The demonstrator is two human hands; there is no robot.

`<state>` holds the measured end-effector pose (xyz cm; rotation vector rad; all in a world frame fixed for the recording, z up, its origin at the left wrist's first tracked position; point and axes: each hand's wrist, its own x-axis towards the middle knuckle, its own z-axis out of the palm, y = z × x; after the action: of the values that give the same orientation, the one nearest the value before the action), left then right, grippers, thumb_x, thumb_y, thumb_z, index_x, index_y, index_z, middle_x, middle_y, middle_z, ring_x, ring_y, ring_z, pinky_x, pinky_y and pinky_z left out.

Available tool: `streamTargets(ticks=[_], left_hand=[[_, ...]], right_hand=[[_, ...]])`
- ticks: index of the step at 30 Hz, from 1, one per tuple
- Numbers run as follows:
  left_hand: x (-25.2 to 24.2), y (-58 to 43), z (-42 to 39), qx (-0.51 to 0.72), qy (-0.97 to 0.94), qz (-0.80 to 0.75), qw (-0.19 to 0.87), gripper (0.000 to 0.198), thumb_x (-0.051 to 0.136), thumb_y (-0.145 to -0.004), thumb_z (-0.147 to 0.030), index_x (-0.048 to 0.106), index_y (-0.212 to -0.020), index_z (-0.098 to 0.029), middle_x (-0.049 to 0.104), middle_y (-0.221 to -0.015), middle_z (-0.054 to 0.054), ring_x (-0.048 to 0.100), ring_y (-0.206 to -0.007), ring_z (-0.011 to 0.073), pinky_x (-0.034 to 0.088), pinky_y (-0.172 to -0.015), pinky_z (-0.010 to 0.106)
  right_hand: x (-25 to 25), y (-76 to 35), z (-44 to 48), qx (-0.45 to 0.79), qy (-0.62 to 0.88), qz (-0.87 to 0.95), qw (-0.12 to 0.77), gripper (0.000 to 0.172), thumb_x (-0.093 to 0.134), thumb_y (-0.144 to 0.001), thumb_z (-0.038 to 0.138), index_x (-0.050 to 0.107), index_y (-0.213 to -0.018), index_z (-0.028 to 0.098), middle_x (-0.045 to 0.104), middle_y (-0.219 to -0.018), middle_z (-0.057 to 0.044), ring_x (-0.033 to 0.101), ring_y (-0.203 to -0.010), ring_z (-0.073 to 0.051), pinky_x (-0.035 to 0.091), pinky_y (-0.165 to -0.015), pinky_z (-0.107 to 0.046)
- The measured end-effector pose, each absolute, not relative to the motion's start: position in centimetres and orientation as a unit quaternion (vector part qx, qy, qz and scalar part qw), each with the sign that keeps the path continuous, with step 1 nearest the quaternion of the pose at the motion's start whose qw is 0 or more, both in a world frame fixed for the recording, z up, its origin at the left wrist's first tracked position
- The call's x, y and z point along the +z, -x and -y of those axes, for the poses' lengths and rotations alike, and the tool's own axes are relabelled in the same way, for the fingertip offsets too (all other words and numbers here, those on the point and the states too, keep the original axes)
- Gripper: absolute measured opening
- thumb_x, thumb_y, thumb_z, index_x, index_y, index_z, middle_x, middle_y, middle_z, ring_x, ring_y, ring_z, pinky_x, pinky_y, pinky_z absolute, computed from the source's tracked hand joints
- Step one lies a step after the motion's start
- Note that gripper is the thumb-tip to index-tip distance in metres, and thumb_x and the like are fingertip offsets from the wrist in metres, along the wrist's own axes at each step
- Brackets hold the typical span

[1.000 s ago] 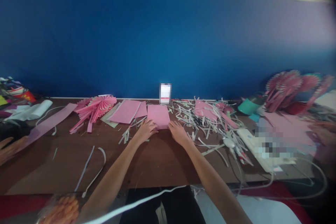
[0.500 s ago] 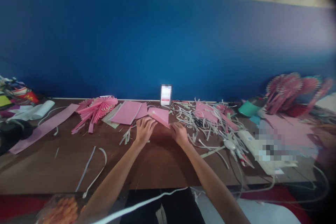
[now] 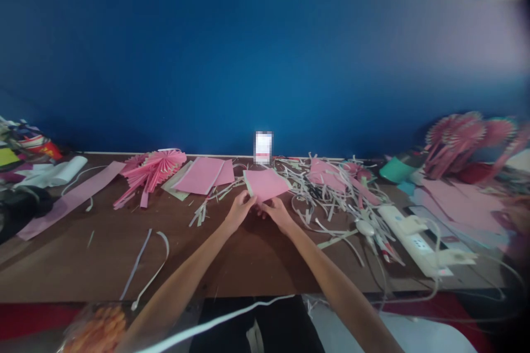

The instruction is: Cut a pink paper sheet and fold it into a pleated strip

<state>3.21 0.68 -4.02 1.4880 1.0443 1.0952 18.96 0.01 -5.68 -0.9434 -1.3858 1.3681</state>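
Between both hands is a pink sheet of paper [image 3: 267, 183] with a pale strip along its left edge, tilted with one corner toward me. My left hand [image 3: 240, 208] pinches it near that lower corner. Close beside, my right hand [image 3: 276, 210] grips the same corner, thumb on top and fingers curled beneath. To the left lie stacked pink sheets [image 3: 201, 175] and a pleated pink paper fan [image 3: 159, 168]. A tangle of pale paper strips [image 3: 306, 193] lies right of the hands, with more pink pieces among it.
A lit phone [image 3: 263, 147] leans against the blue wall [image 3: 265, 66]. On the right are a power strip [image 3: 414, 240] with cables, more pink paper [image 3: 464, 204] and several pleated fans [image 3: 464, 135]. A long pink strip [image 3: 72, 201] and a white roll [image 3: 68, 170] lie left.
The pink sheet has turned so that a corner points toward me. My hands have come closer together, both now gripping near that corner.
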Motion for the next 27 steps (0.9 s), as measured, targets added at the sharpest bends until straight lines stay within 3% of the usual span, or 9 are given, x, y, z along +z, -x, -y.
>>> streamTargets(ticks=[3,6,10,16,19,22,24,27], left_hand=[[-4.6,-2.4,-1.6,0.462,-0.562,-0.436,0.53,0.034,0.06,-0.078,-0.046,0.057,-0.087,-0.014,0.059,-0.07,0.0,0.054,-0.061,0.0117,0.042,-0.054,0.022],[-4.7,-1.3,-2.2,0.468,-0.514,-0.468,0.546,0.038,0.066,-0.072,-0.044,0.058,-0.09,-0.012,0.06,-0.068,0.001,0.056,-0.06,0.0112,0.043,-0.055,0.021],[-4.6,-0.3,-2.6,0.466,-0.487,-0.473,0.568,0.052,0.071,-0.069,-0.041,0.055,-0.108,-0.012,0.06,-0.067,0.0,0.053,-0.054,0.0088,0.04,-0.052,0.019],[-4.9,-0.1,-2.5,0.459,-0.507,-0.486,0.544,0.06,0.068,-0.073,-0.039,0.043,-0.122,-0.015,0.06,-0.068,-0.001,0.056,-0.055,0.0102,0.042,-0.052,0.02],[-4.7,0.2,-2.1,0.448,-0.559,-0.543,0.439,0.045,0.054,-0.083,-0.043,0.047,-0.119,-0.016,0.06,-0.071,0.001,0.058,-0.057,0.0129,0.044,-0.054,0.024],[-4.0,0.7,-1.7,0.414,-0.678,-0.572,0.204,0.033,0.045,-0.089,-0.043,0.055,-0.111,-0.019,0.062,-0.085,0.005,0.06,-0.075,0.0174,0.046,-0.07,0.03],[-3.5,0.8,-1.5,0.355,-0.774,-0.519,0.077,0.027,0.048,-0.089,-0.04,0.06,-0.104,-0.02,0.06,-0.098,0.007,0.057,-0.093,0.0205,0.043,-0.083,0.034],[-3.5,0.4,-1.6,0.252,-0.877,-0.41,0.008,0.022,0.053,-0.087,-0.036,0.063,-0.1,-0.021,0.058,-0.103,0.007,0.051,-0.102,0.0209,0.038,-0.092,0.035]], right_hand=[[-5.7,-19.2,0.6,0.436,0.417,0.688,0.403,0.025,0.05,-0.086,0.04,0.06,-0.085,0.017,0.062,-0.066,-0.001,0.057,-0.052,-0.012,0.043,-0.049,-0.022],[-4.7,-20.2,1.2,0.213,0.409,0.814,0.353,0.017,0.051,-0.088,0.03,0.063,-0.088,0.019,0.065,-0.077,-0.004,0.059,-0.069,-0.014,0.043,-0.068,-0.025],[-3.3,-22.0,0.9,0.014,0.421,0.853,0.308,0.015,0.05,-0.09,0.024,0.063,-0.098,0.022,0.063,-0.094,-0.006,0.054,-0.09,-0.019,0.038,-0.082,-0.031],[-4.1,-22.9,-0.5,-0.073,0.45,0.861,0.226,0.016,0.046,-0.092,0.02,0.062,-0.091,0.02,0.06,-0.09,-0.007,0.048,-0.09,-0.02,0.033,-0.082,-0.033],[-4.6,-22.8,-0.7,-0.085,0.46,0.857,0.216,0.019,0.043,-0.093,0.018,0.061,-0.09,0.019,0.059,-0.091,-0.007,0.046,-0.091,-0.021,0.032,-0.081,-0.033],[-4.7,-22.8,-0.8,-0.087,0.461,0.86,0.201,0.017,0.043,-0.092,0.016,0.06,-0.092,0.019,0.058,-0.093,-0.008,0.045,-0.092,-0.021,0.032,-0.081,-0.033],[-4.7,-22.9,-0.8,-0.084,0.451,0.869,0.186,0.016,0.045,-0.091,0.015,0.06,-0.093,0.019,0.058,-0.093,-0.007,0.046,-0.092,-0.021,0.033,-0.08,-0.033],[-4.8,-22.9,-0.9,-0.075,0.436,0.88,0.174,0.015,0.047,-0.089,0.013,0.06,-0.091,0.019,0.058,-0.092,-0.007,0.046,-0.092,-0.021,0.034,-0.079,-0.033]])
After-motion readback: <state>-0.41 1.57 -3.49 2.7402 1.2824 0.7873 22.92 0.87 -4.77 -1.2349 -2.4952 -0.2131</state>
